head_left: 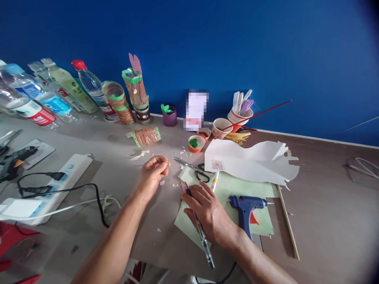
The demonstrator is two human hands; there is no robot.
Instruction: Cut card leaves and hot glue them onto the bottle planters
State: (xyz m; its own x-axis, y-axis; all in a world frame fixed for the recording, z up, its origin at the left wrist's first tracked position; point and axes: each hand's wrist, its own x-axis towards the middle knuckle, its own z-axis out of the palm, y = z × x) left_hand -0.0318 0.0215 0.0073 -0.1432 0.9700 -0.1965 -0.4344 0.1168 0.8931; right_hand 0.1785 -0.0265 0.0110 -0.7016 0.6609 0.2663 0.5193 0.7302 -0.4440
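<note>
My left hand (154, 173) is above the table with thumb and fingers pinched together. Whatever sits in that pinch, if anything, is too small to make out. My right hand (209, 211) has a clear-barrelled pen (204, 238) between thumb and fingers, its tip pointing away from me. Beneath this hand lies a pale green paper sheet (189, 225), with a scrap of pink paper by the pen tip. Black-handled scissors (202, 176) rest just beyond my right fingers, beside a white marker (215, 181). Small paper scraps (162, 183) are scattered between my hands.
A blue glue gun (245, 209) lies right of my hand, near a wooden stick (288, 223) and torn white paper (245, 161). Behind stand paint cups (196, 143), painted bottle pieces (147, 136) and several bottles (60, 104). A power strip (66, 175) with cables is left.
</note>
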